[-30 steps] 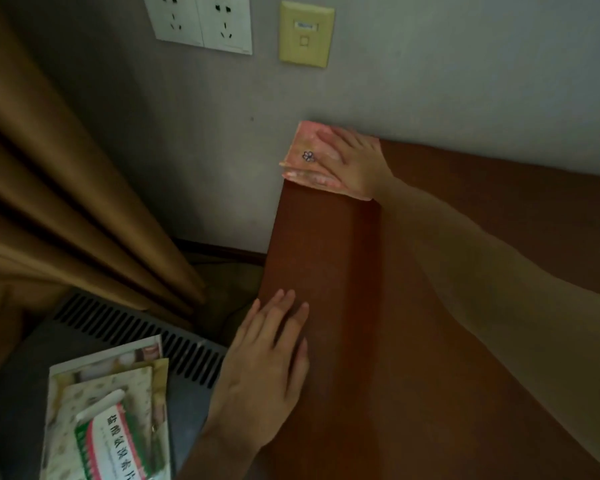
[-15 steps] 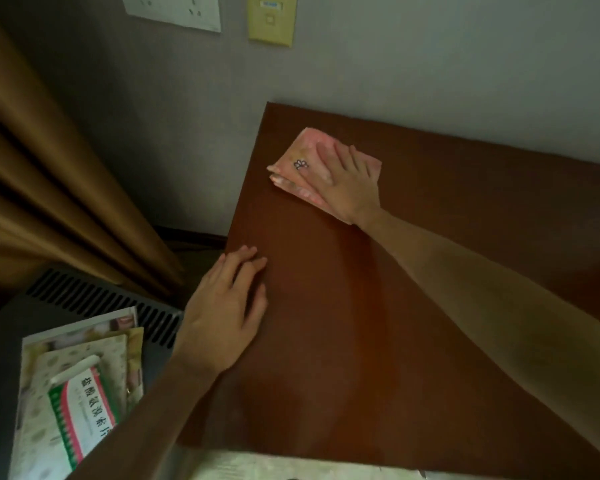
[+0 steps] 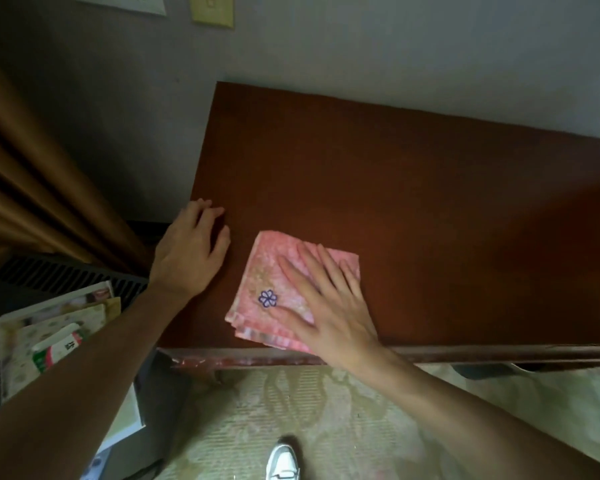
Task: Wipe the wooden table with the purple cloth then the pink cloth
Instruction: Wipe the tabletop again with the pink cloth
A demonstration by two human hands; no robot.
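Observation:
The folded pink cloth [image 3: 272, 282], marked with a small purple flower, lies near the front left of the reddish-brown wooden table [image 3: 413, 202]. My right hand [image 3: 326, 303] presses flat on the cloth with straight, spread fingers, covering its right half. At the table's left edge my left hand [image 3: 191, 251] rests palm down, fingers relaxed, holding nothing. No purple cloth is in view.
A grey wall with sockets [image 3: 132, 1] stands behind the table. Brown curtains [image 3: 32, 188] hang at the left. Below them a dark vented unit [image 3: 66, 275] carries papers and boxes [image 3: 52, 341]. A patterned floor and a white shoe [image 3: 283, 460] lie in front.
My right hand has drawn the pink cloth from the table's far left corner toward the front edge. My left hand has stayed at the left edge. The camera has pulled back.

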